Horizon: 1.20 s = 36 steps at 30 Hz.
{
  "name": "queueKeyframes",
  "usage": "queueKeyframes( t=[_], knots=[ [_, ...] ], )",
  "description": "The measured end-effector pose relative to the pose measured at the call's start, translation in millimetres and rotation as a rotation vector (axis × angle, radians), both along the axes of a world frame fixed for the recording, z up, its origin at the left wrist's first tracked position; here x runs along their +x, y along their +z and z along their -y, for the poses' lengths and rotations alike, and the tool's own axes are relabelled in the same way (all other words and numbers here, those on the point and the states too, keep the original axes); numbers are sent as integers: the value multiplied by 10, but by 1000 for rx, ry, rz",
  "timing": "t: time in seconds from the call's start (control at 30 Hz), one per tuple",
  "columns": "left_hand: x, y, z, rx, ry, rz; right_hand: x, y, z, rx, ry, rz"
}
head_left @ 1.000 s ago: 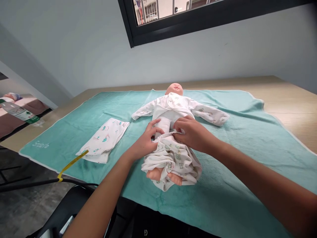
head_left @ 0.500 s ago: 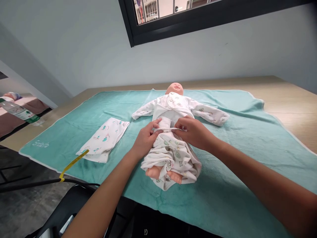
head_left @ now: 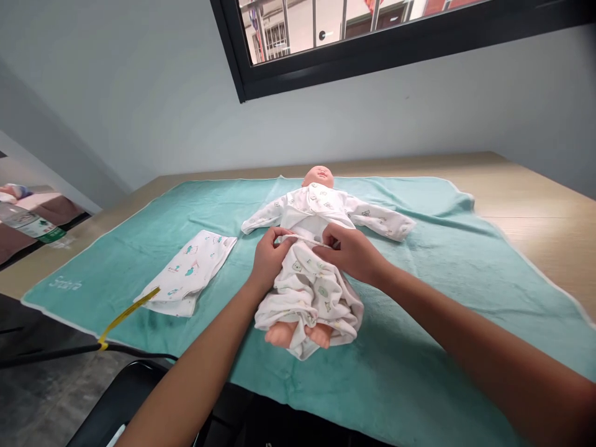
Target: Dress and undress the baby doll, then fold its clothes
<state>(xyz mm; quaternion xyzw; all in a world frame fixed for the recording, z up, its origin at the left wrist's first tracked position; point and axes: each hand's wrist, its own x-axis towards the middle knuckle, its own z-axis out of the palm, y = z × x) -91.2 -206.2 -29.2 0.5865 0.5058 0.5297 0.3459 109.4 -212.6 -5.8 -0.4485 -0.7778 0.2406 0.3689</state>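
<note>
A baby doll (head_left: 321, 177) lies on its back on a teal towel (head_left: 419, 347), its feet toward me. It wears a white printed top (head_left: 321, 200) with the sleeves spread to both sides. White printed baby pants (head_left: 310, 288) cover its legs, bunched at the ankles, with both bare feet showing. My left hand (head_left: 272, 257) is closed on the left part of the waistband. On the waistband's right part my right hand (head_left: 351, 251) pinches the fabric, fingers curled. The waistband is stretched across the doll's belly between the two hands.
Left of the doll lies a folded white printed cloth (head_left: 189, 270). A plastic bottle (head_left: 35, 225) is at the table's left edge. A black cable with a yellow tie (head_left: 125, 313) crosses the front left, above a black chair (head_left: 116, 403). Behind stand a wall and window (head_left: 316, 31).
The waistband has moved up the doll's belly, covering more of the white area there. My left hand has closed more around its edge. The camera view has shifted slightly.
</note>
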Motion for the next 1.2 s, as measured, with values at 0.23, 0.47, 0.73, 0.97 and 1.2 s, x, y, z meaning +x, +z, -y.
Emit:
queueKeyframes(
  t=[0.23,0.47,0.73,0.97,1.2],
  knots=[
    [-185,-89,96,155,-165,-100,109,242,14,-113,164,211],
    [-176,-127,96,148,-168,-68,195,413,89,-123,143,501],
    [-144,-119,90,206,-68,-163,142,468,220,-163,169,632],
    [-133,-117,112,169,-6,-166,39,410,281,-76,-51,671],
    [-96,-100,179,-41,-58,20,26,333,276,2,-36,634]
  ],
)
